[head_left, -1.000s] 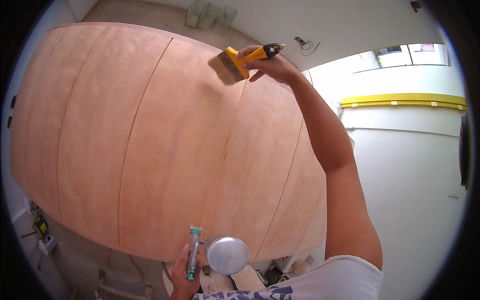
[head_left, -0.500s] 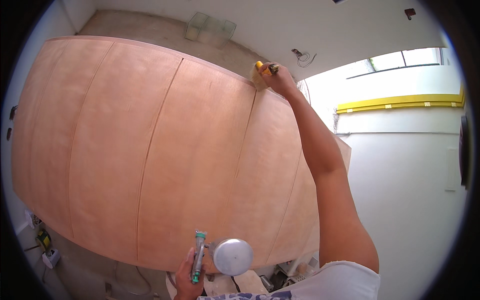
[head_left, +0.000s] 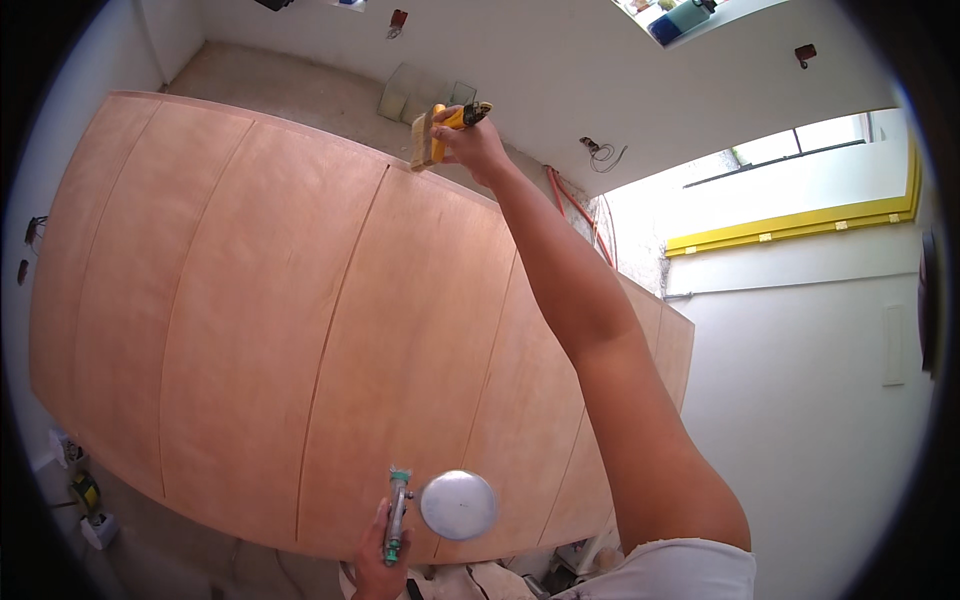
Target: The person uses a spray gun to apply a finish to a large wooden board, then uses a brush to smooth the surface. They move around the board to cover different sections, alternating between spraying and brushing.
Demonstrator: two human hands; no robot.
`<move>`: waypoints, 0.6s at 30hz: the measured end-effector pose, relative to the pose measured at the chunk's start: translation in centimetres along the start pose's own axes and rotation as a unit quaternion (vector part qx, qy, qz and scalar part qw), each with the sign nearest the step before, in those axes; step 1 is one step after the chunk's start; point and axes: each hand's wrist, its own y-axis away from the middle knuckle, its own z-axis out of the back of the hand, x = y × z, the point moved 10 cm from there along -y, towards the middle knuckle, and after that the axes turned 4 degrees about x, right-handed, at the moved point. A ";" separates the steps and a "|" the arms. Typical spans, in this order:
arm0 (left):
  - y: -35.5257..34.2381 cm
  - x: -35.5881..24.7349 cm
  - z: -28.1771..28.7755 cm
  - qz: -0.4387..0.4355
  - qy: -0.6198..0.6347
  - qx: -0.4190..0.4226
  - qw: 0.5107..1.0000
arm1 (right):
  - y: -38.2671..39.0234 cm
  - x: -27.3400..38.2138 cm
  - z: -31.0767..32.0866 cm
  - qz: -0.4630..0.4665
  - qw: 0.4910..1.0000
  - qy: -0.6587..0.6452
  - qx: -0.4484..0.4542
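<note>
My right hand (head_left: 470, 147) reaches out to the far edge of a large wooden panel (head_left: 400, 330). It is closed on a wide brush (head_left: 430, 138) with a yellow handle and pale bristles, whose tips are at the panel's far edge beside a dark groove. Down at the near edge, my left hand (head_left: 379, 560) is wrapped round a spray gun (head_left: 397, 515) with green ends. The round metal cup (head_left: 458, 505) of the gun sits to its right. Several long grooves run across the panel from far to near.
Beyond the panel, glass blocks (head_left: 400, 92) stand on the floor by the wall. Orange conduits (head_left: 572, 200) and loose wires (head_left: 603, 152) come out at the far right. A yellow strip (head_left: 795, 232) runs along the right wall. A tape measure (head_left: 86, 492) lies at the lower left.
My right hand has moved left along the panel's far edge with the brush, from one groove to another. The left hand still holds the spray gun near the same spot. The view has shifted slightly.
</note>
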 end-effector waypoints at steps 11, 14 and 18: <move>1.8 0.6 0.9 0.056 -0.057 -0.040 0.996 | 17.9 -9.5 16.7 -0.070 0.955 0.235 -0.167; 2.1 1.2 -0.5 0.033 0.148 -0.091 0.984 | 27.6 -5.8 15.2 0.052 0.940 0.276 -0.195; 3.7 4.9 -2.6 0.137 0.116 -0.065 0.982 | 38.5 -11.5 4.7 -0.169 0.966 0.169 0.096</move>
